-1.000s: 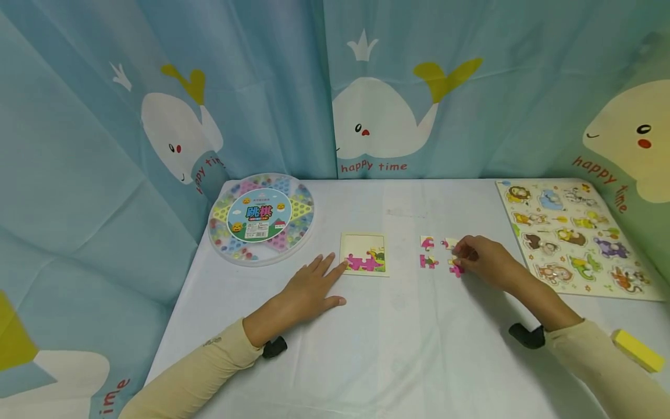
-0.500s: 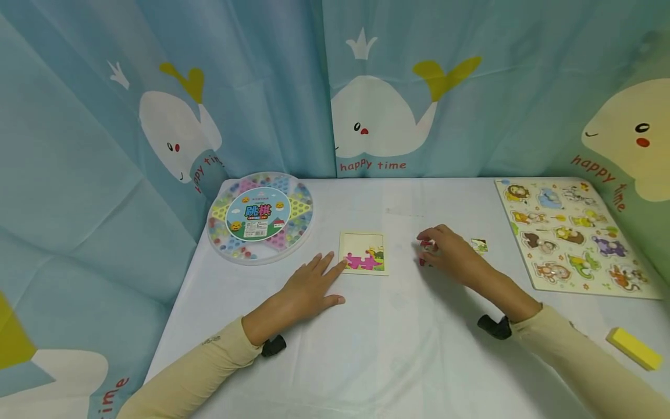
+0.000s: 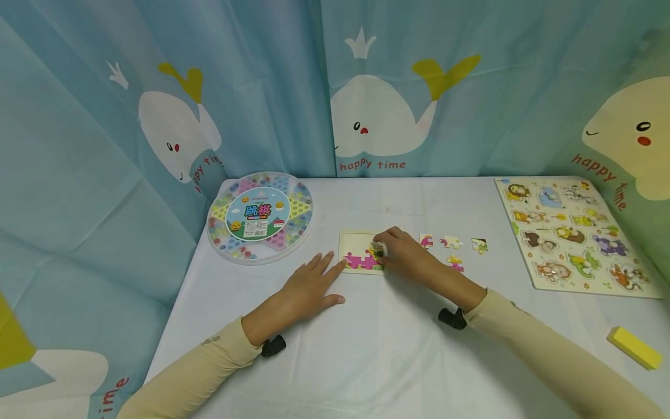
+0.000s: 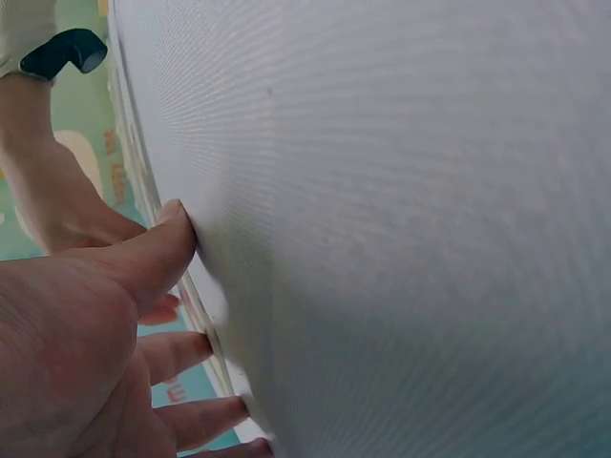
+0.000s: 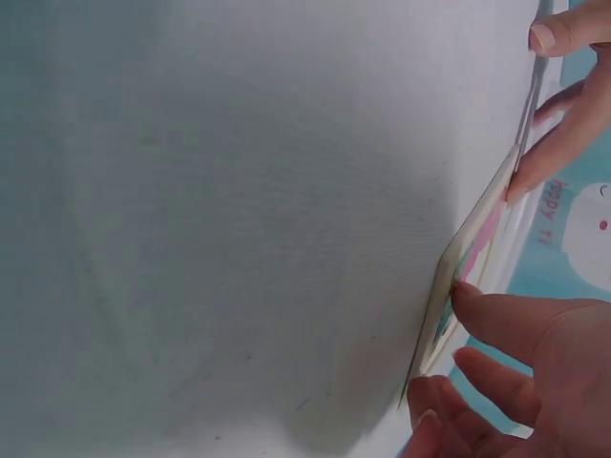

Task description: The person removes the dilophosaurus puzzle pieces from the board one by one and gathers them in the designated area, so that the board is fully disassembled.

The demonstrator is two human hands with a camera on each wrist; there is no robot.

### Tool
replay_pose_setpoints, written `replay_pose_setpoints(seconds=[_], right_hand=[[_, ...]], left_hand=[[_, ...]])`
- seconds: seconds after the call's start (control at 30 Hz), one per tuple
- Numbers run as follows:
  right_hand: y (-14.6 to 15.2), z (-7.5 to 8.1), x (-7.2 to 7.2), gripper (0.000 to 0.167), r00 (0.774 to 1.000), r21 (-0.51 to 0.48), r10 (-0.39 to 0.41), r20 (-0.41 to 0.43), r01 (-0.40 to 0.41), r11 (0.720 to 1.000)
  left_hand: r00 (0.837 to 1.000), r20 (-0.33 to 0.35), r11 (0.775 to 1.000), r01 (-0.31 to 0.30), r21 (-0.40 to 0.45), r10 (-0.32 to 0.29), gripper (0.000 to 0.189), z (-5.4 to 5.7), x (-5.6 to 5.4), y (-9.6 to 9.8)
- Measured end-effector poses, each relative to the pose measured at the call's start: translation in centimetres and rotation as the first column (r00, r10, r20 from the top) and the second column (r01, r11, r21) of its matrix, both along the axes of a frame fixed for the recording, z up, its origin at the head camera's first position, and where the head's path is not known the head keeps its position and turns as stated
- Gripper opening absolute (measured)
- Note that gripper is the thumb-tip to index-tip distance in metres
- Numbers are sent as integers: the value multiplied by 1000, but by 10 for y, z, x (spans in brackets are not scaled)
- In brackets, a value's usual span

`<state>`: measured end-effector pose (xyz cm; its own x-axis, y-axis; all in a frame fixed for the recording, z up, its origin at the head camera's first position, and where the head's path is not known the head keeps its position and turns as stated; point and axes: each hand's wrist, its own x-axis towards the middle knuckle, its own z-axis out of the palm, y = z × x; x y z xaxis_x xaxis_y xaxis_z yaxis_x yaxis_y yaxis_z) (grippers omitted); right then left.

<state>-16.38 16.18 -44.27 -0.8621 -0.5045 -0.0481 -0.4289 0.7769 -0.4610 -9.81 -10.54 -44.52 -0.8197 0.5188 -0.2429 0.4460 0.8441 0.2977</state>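
Observation:
In the head view a small jigsaw tray (image 3: 362, 232) lies mid-table, its lower part filled with joined pink and green pieces (image 3: 361, 261). My left hand (image 3: 309, 289) lies flat with fingers spread, its forefinger at the tray's lower left edge. Over the tray's right side, my right hand (image 3: 405, 254) pinches a jigsaw piece (image 3: 385, 249), mostly hidden by the fingers. The right wrist view shows the thumb (image 5: 496, 320) over the tray's surface and fingers at its edge. Right of that hand lie several loose pieces, among them a pink one (image 3: 455, 263) and a green one (image 3: 478, 245).
A round Chinese checkers box (image 3: 293, 247) with coloured marbles stands at the back left. At the right lies a wooden animal puzzle board (image 3: 549, 280), with a yellow block (image 3: 634, 348) nearer the front. A whale-print curtain (image 3: 293, 87) hangs behind the white table.
My right hand has moved left from the loose pieces to the tray, taking the pink piece from the lower left of the group. The left hand has stayed put.

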Motion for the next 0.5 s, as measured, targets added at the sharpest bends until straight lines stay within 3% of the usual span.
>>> replay_pose_setpoints(seconds=[0.5], right_hand=[[-2,0,3,42,995,-27,76,-68,-78,997]], left_hand=[[1000,-13,1000,10,-7,-10,79,1,0,0]])
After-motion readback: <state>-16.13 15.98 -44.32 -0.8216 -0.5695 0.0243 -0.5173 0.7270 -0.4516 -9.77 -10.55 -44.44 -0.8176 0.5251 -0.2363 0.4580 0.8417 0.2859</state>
